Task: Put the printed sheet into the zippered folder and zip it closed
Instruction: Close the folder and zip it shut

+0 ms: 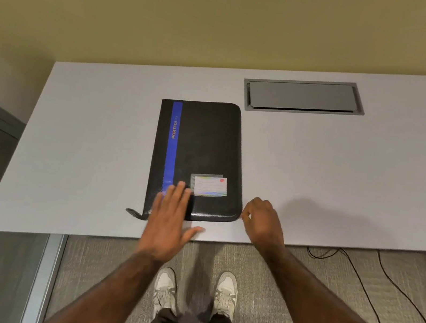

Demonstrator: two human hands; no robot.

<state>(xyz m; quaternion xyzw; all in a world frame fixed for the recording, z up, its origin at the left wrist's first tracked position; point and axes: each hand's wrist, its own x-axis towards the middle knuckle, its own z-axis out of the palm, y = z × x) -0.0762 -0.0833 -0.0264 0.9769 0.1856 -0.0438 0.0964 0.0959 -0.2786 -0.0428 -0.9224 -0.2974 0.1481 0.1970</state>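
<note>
- Folder point(198, 156), the black zippered one, lies flat and closed on the white desk point(345, 169), its near short edge close to the desk's front edge, just ahead of where you stand.
- Nearest to you, your two white shoes point(195, 291) stand on grey carpet below the desk edge, and both your bare forearms reach forward over them.
- Your left hand point(168, 221) is spread wide and flat, palm down, fingers pressed on the folder's near left corner and thumb stretched out to the right over the bare desk.
- Your right hand point(263, 223) is curled narrow at the folder's near right corner, fingertips pinched together against the edge; whether they grip a zipper pull there you cannot tell from this view.
- A short dark strap or tab point(135, 213) sticks out from the folder's near left corner onto the desk, just left of your left hand.
- On the cover, a small card in a clear pocket point(209, 186) sits near the front edge, just beyond your left fingertips.
- A blue stripe point(173, 140) printed "PORTFOLIO" runs along the cover's left side, front to back.
- Black cables point(380, 302) trail across the carpet to your right.
- Farther back, a grey cable hatch point(301, 97) is set into the desk, beyond the folder's far right corner.
</note>
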